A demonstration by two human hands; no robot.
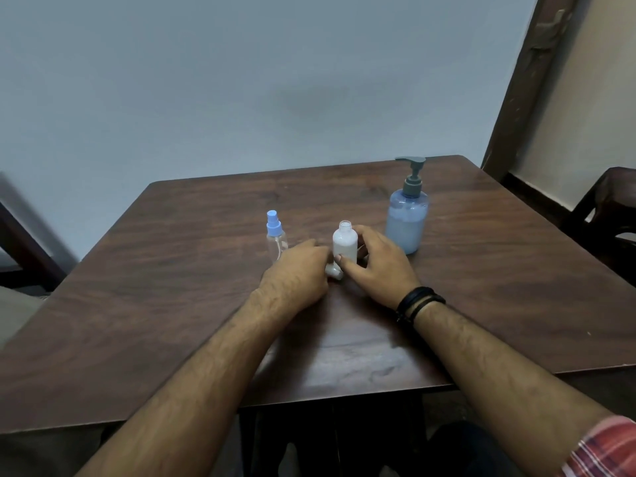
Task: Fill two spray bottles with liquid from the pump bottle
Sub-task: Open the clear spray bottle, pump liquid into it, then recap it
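An uncapped small bottle (345, 243) full of whitish liquid stands upright mid-table. My right hand (377, 263) grips it from the right, thumb on its front. My left hand (297, 273) lies just left of it, its fingertips closed on a white spray cap (334, 272) that lies on the table at the bottle's base. A clear small spray bottle (276, 239) with its blue spray cap on stands to the left, behind my left hand. The blue pump bottle (407, 215) with a grey pump stands at the right, part full of pale liquid.
The brown wooden table (172, 287) ends at a grey wall behind. A dark chair (609, 215) stands at the right and a wooden door frame (526, 80) rises at the back right. Another dark piece of furniture (20, 249) shows at the left edge.
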